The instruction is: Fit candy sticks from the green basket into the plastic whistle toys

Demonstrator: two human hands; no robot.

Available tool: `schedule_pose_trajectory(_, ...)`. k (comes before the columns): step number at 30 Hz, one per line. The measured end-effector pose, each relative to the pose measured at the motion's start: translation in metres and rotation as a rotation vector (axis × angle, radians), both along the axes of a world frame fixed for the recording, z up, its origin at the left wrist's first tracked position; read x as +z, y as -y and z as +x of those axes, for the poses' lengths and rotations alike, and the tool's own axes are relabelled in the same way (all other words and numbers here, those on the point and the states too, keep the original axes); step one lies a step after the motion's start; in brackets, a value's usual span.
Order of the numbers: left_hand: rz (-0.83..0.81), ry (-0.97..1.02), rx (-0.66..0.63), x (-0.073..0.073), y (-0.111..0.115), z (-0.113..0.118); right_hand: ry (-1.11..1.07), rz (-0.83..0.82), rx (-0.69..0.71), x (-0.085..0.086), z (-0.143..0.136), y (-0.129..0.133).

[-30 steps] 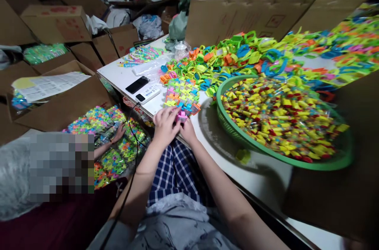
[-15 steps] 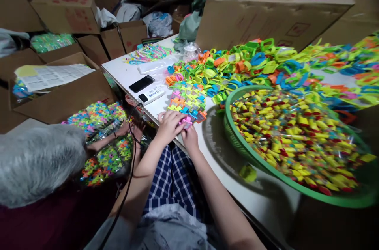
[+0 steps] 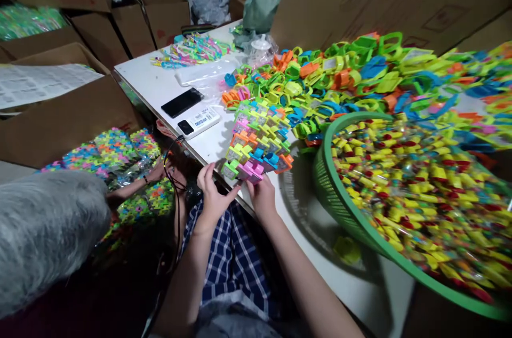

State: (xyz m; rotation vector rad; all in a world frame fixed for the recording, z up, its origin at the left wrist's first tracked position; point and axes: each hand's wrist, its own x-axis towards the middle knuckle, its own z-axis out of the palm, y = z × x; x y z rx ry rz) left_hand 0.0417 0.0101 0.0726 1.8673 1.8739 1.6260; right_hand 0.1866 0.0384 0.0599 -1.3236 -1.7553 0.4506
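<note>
A block of bright plastic pieces [image 3: 260, 141], set in tight rows of yellow, green, orange, blue and pink, is tilted up at the table's near edge. My right hand [image 3: 262, 196] grips its lower edge from beneath, with most of the fingers hidden under the pieces. To the left of that edge, my left hand [image 3: 214, 196] is open, its thumb and fingers spread and nothing held in them. Behind the block lies a heap of coloured plastic toy watch-like bands [image 3: 336, 77].
A green basket [image 3: 326, 167] full of small yellow-and-red wrapped pieces stands on the right. A black phone [image 3: 182, 102] and a white device [image 3: 200, 122] with a cable lie on the white table [image 3: 140, 69]. At left, a co-worker's hand [image 3: 158, 170] is among bagged pieces.
My left hand has come off the block and opened to its left. The block's near rows now show, tilted up in my right hand. The view has dipped and moved closer.
</note>
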Motion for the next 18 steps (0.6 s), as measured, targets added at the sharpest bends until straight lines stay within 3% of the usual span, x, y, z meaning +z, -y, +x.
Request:
schedule_pose_trajectory(3, -0.255, -0.061, -0.101, -0.011, -0.009, -0.013, 0.051, -0.083, 0.042, 0.006, 0.004, -0.004)
schedule_pose_trajectory(6, -0.398, -0.110, -0.207, -0.009, -0.026, -0.019, 0.074, -0.122, 0.098, 0.012, 0.009, -0.008)
schedule_pose_trajectory(10, -0.435, -0.105, -0.278, -0.008, -0.039, -0.017, 0.070, -0.133, 0.169, 0.017, 0.015, -0.013)
schedule_pose_trajectory(18, -0.479, -0.097, -0.220, -0.009, -0.037, -0.013, 0.065, -0.195, 0.114, 0.020, 0.012, -0.012)
